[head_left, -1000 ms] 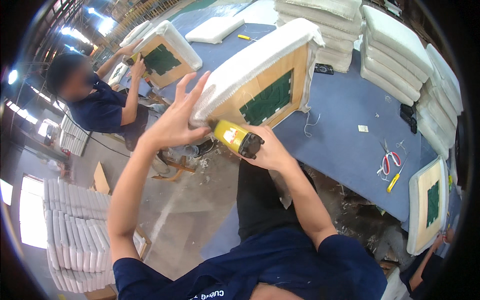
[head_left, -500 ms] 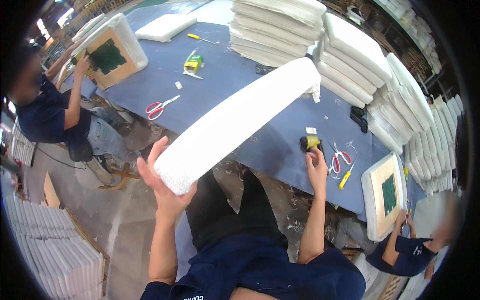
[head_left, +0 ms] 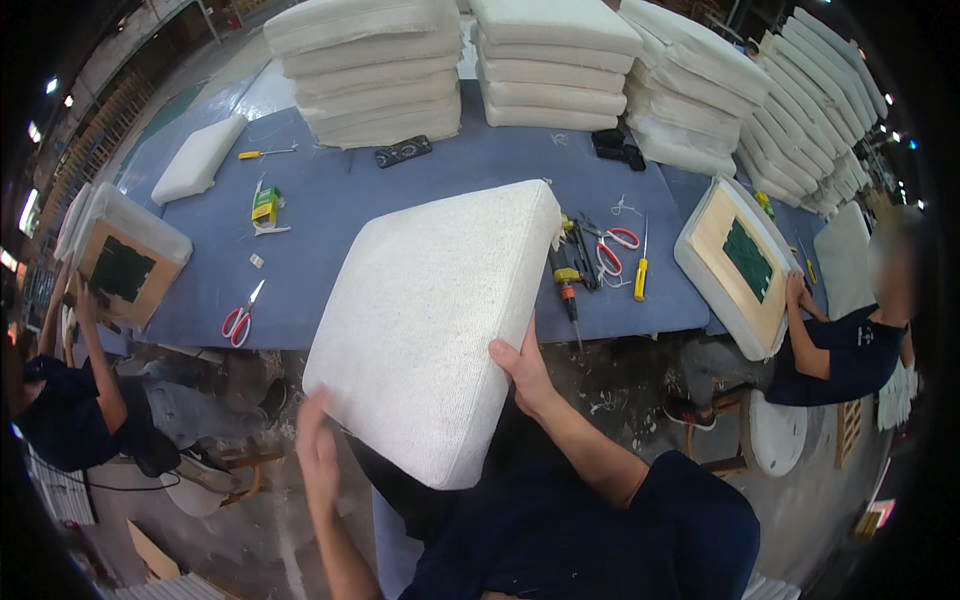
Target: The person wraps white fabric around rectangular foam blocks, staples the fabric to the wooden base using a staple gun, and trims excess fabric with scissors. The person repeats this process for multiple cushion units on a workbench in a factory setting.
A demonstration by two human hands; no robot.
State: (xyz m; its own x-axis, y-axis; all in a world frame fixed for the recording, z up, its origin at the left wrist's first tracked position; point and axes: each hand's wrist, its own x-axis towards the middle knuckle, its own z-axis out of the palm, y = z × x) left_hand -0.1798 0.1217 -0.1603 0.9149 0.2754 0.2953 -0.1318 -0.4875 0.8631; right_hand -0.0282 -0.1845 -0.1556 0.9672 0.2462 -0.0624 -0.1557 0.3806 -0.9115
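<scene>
A white fabric-covered seat cushion (head_left: 420,310) is tilted before me above my lap, its broad face and right side showing. My right hand (head_left: 524,368) grips its right edge, with the thumb on the near side and the other fingers mostly hidden behind. At the lower left edge, my left hand (head_left: 318,450) has its fingers stretched upward, slightly blurred; whether they touch the cushion I cannot tell. Just right of the cushion, a yellow-and-black power screwdriver (head_left: 566,275) lies on the blue-grey table (head_left: 440,185), partly hidden by it.
Red-handled scissors (head_left: 608,250) and a yellow screwdriver (head_left: 640,278) lie at right, another pair of scissors (head_left: 240,320) at left. Stacked cushions (head_left: 555,70) line the far side. Co-workers at left and right handle cushions with wooden bases (head_left: 735,260). A small yellow-green box (head_left: 265,207) stands left.
The cushion has turned from edge-on to show its broad face. My right hand has left the power screwdriver and taken the cushion's edge; my left hand has loosened its hold. The view has shifted.
</scene>
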